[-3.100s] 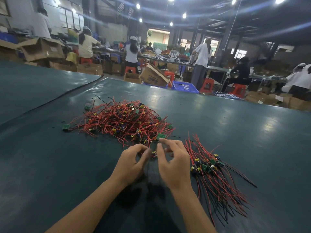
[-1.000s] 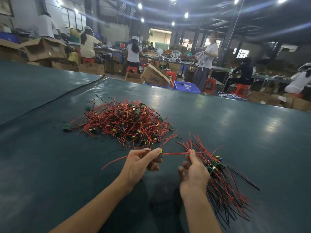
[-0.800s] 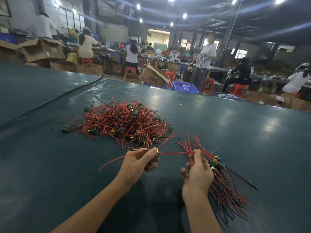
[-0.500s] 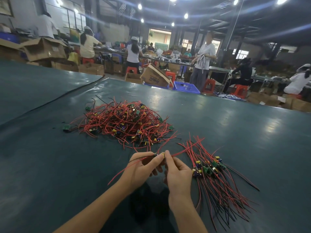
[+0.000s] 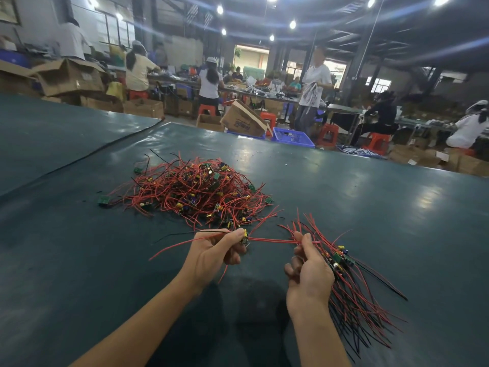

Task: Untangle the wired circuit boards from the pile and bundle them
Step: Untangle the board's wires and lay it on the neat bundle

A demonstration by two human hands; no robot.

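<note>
Board (image 5: 245, 236) in left hand (image 5: 211, 251), just nearer than the pile (image 5: 195, 192): mostly hidden by fingers (image 5: 234, 256). Its red wire (image 5: 272, 240) disappears inside right hand (image 5: 309, 271). Pile's inner boards too tangled to count.

A single wide-angle head view looks forward and down across the tabletop (image 5: 370, 207), close above both forearms, workshop behind.

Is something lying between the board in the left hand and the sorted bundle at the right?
Nothing visible: only table surface separates the board from the bundle. The right hand, pinching the red wire, is just before the bundle.
</note>
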